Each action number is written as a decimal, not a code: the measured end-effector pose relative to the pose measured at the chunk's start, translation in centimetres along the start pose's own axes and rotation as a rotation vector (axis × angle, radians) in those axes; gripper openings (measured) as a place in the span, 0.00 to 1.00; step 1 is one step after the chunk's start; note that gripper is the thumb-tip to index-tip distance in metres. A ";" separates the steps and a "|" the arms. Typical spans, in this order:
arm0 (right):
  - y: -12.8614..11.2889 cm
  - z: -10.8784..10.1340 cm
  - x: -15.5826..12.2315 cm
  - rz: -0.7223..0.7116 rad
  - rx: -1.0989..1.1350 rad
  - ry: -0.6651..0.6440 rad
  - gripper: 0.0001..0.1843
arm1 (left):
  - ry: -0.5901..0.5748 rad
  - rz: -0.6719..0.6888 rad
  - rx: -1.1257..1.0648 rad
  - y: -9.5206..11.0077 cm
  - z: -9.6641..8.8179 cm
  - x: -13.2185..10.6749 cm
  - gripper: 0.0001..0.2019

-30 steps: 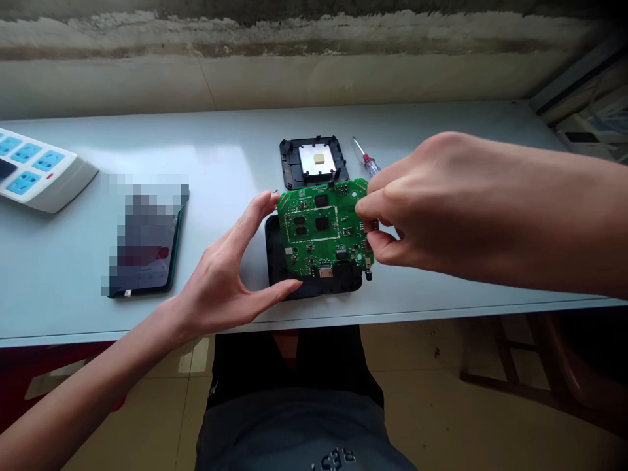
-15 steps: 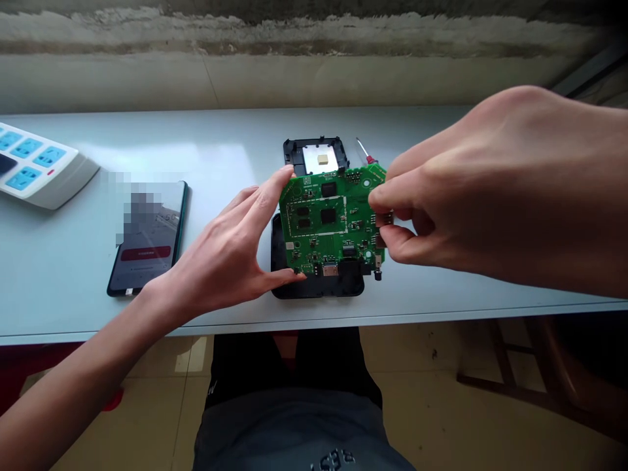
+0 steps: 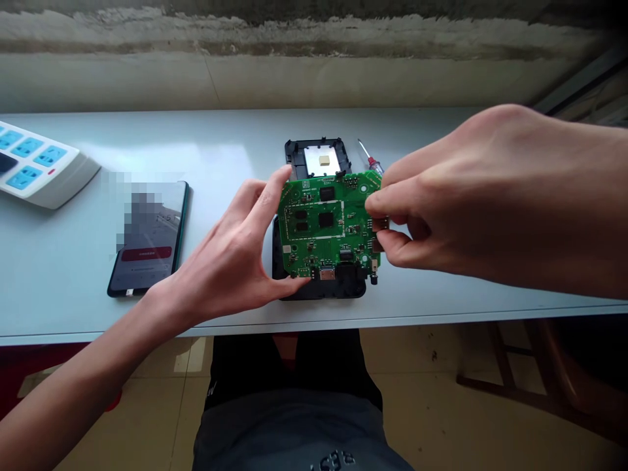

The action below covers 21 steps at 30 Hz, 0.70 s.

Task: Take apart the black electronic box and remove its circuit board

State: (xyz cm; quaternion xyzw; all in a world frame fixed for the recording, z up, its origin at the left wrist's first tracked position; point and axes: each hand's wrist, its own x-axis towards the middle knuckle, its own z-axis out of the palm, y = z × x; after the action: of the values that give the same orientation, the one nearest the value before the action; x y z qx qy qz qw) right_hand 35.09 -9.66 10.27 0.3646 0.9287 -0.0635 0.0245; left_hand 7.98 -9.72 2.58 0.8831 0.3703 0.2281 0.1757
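Two-handed, held green, roughly square printed circuit board (image 3: 318, 239) just over black plastic shell half (image 3: 324, 292); couldn't tell whether touching it. Pinched board's right edge, at the metal ports, between thumb and fingers of right hand (image 3: 407, 216). Stretched left hand (image 3: 235, 245) wide across the left side, bracing thumb on near edge and index finger on far corner. Kept chips facing up, silver socket on near edge. Saw second black square shell half, fitted with silver plate and tan pad (image 3: 297, 155), just beyond board on white worktop (image 3: 220, 150). Noted slim screwdriver with red collar and clear handle (image 3: 368, 156) right of that shell, handle partly behind right hand. Found dark smartphone with teal edge (image 3: 152, 261), partly pixelated, left of left hand. Spotted white power strip with blue sockets (image 3: 44, 163) farther left.
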 end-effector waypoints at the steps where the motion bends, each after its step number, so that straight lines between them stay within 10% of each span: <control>1: -0.1 -0.1 0.1 -0.011 0.002 0.003 0.20 | -0.015 -0.016 0.013 0.1 -0.1 0.1 0.50; 7: -0.5 -0.3 0.6 0.014 -0.029 -0.045 0.13 | -0.002 0.012 0.098 0.4 -0.2 0.2 0.45; 16: -0.4 1.0 -0.2 -0.107 -0.193 0.280 0.17 | 0.213 0.173 0.230 -0.7 0.2 0.2 0.43; 21: -0.8 1.1 -1.4 0.052 -0.226 0.435 0.16 | 0.281 0.217 0.242 -0.9 0.3 0.3 0.43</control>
State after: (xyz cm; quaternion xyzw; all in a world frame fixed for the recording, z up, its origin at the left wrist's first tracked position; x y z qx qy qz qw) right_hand 35.55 -11.35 9.40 0.3882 0.9037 0.1213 -0.1337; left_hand 7.83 -8.91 2.03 0.8921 0.3185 0.3203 -0.0107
